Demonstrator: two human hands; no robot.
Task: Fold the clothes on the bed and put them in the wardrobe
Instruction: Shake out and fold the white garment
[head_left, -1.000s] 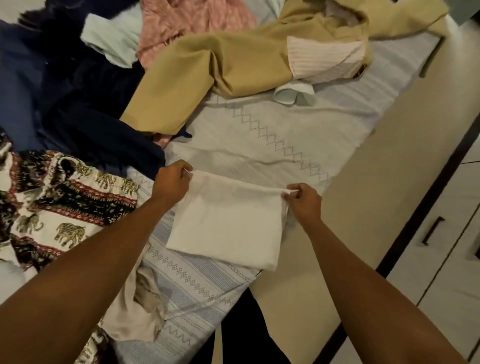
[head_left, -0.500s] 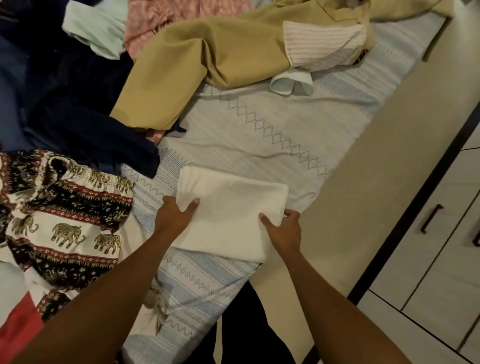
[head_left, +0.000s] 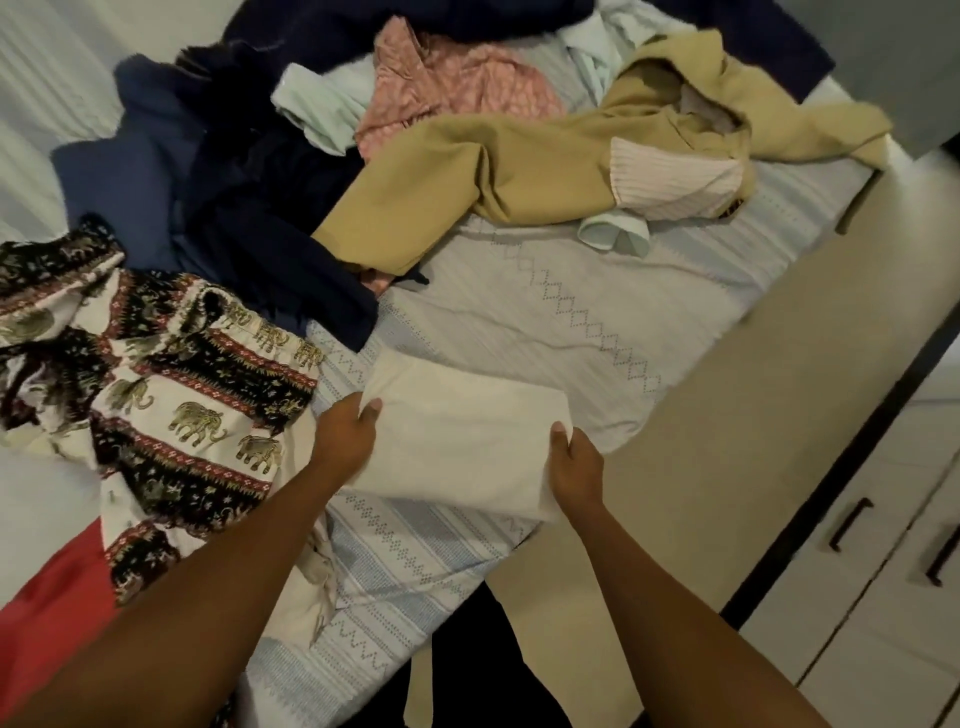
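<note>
At the near edge of the bed (head_left: 545, 322), a folded white cloth (head_left: 462, 431) lies on the striped cover. The left hand (head_left: 345, 436) holds the left side of the cloth. Its thumb is on top and its other fingers are tucked under, so its grip is closed on the cloth. The right hand (head_left: 574, 470) holds the right side the same way, thumb on top, and its grip is closed on the cloth too. Just left of the cloth is a heap of elephant-print fabric (head_left: 171, 395). A red cloth (head_left: 52, 613) sits in the near left corner. Farther back lie dark blue clothes (head_left: 249, 208), a tan garment (head_left: 467, 192) and a pink garment (head_left: 452, 88), all unfolded and touching each other. To the right of the bed stand white doors (head_left: 883, 597) with dark handles.
</note>
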